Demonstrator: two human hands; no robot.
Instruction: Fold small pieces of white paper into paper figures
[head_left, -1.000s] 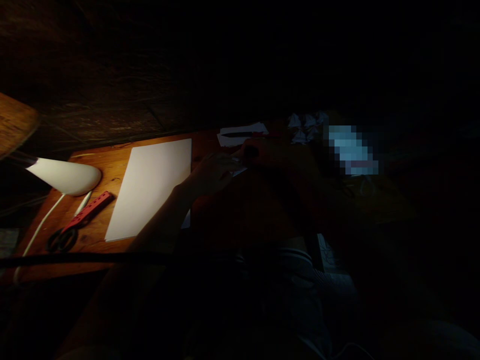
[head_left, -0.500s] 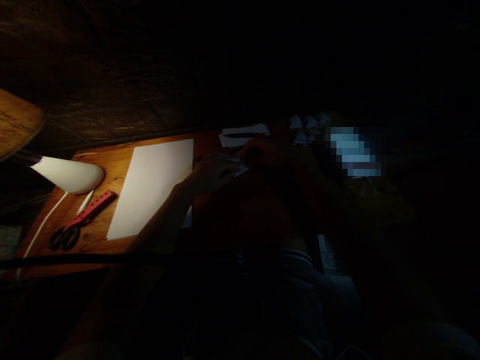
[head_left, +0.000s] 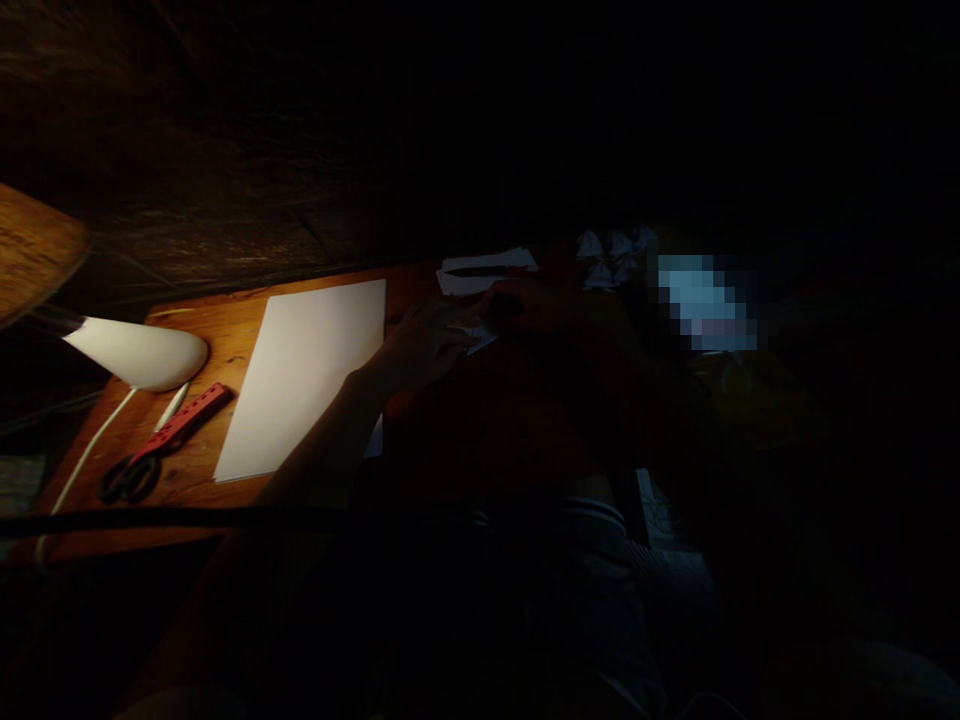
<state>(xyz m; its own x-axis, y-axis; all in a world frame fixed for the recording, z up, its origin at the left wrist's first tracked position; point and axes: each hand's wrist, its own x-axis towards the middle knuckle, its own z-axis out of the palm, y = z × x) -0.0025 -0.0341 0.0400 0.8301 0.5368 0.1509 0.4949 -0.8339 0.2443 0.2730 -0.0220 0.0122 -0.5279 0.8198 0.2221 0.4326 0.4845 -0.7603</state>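
Observation:
The scene is very dark. My left hand (head_left: 426,345) rests on the wooden table (head_left: 217,335) with its fingers curled onto a small white piece of paper (head_left: 480,338). My right hand (head_left: 525,303) sits just right of it in deep shadow, close against the same paper; its fingers are too dark to read. A large white sheet (head_left: 304,375) lies flat on the table left of my left hand.
A white lamp head (head_left: 139,352) with its cord sits at the left. Scissors with a red sheath (head_left: 161,440) and a pen (head_left: 171,405) lie beside it. Further back are a paper with a dark pen (head_left: 486,270), crumpled paper (head_left: 615,255) and a glowing screen (head_left: 705,300).
My left hand's fingers have shifted slightly over the small paper. Everything else stays in place.

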